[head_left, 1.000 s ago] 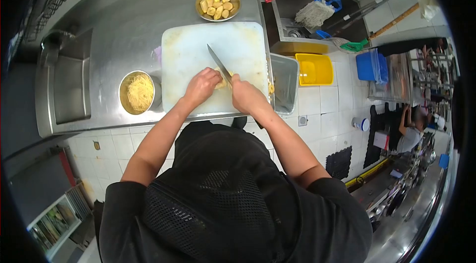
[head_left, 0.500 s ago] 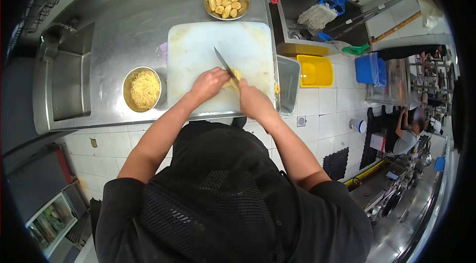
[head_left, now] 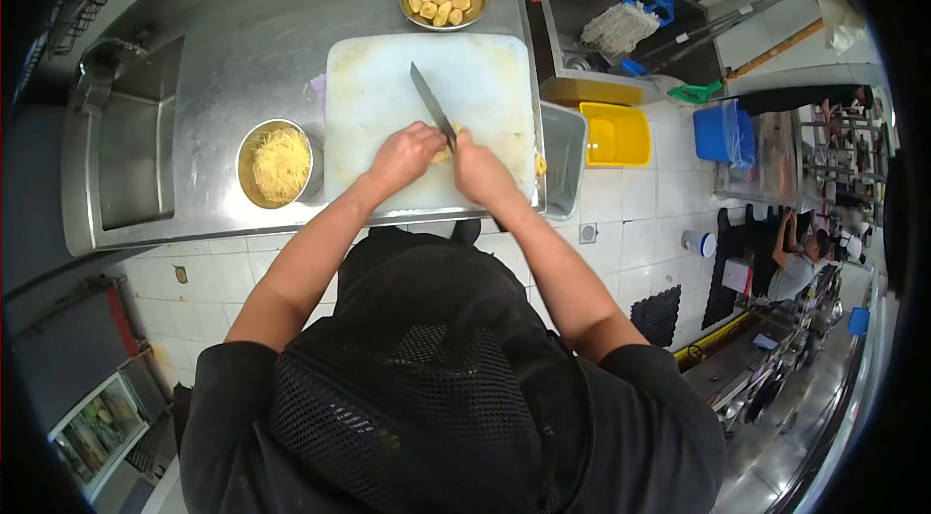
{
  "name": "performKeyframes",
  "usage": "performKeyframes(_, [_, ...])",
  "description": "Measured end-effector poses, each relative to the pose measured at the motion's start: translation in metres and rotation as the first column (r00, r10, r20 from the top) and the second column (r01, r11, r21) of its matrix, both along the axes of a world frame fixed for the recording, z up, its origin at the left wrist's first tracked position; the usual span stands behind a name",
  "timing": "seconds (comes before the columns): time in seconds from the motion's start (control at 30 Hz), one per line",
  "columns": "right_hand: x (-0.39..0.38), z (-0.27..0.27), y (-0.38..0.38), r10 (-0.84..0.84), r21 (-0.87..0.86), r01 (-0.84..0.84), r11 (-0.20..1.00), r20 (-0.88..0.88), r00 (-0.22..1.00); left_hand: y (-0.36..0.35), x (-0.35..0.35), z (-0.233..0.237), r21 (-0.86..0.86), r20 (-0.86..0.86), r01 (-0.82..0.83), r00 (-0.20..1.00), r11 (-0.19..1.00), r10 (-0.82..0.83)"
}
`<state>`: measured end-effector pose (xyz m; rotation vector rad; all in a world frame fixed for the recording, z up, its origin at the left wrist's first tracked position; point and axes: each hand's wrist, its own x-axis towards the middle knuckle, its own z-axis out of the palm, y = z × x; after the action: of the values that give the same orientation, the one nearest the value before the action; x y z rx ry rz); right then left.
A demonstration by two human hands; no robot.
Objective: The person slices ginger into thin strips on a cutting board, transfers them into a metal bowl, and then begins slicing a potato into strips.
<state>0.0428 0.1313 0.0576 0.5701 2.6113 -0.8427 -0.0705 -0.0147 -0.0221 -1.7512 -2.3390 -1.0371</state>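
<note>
My right hand (head_left: 482, 172) is wrapped round the handle of a kitchen knife (head_left: 431, 99), whose blade points away from me to the upper left. The blade stands over a white cutting board (head_left: 373, 87), close beside my left fingertips. With fingers curled, my left hand (head_left: 407, 155) presses on pale yellow pieces that look like ginger (head_left: 442, 156), mostly covered by both hands. Left of the board, a round metal container (head_left: 244, 186) holds a heap of thin yellow shreds (head_left: 281, 165). Beyond the board, a metal bowl (head_left: 405, 10) holds several peeled yellow chunks (head_left: 443, 0).
A steel counter (head_left: 233, 58) carries the board, with a sink (head_left: 141, 155) at its left. Right of the board stand a grey bin (head_left: 562, 160) and a yellow tub (head_left: 616, 136). Mops (head_left: 621, 29) lean in another sink. At far right a person (head_left: 795, 267) is working.
My right hand has shifted left and slightly up, closer to my left hand, and the knife moved with it. The yellow strips right of the blade are now mostly hidden. The view has shifted slightly.
</note>
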Motion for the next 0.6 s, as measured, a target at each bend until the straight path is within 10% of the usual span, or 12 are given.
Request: performKeyframes(0.6, [-0.003,0.003,-0.007,-0.034,-0.084,0.032,0.996,-0.025,0.999,-0.004,-0.008,0.007,-0.046,0.061,0.064,0.996,0.997,-0.061])
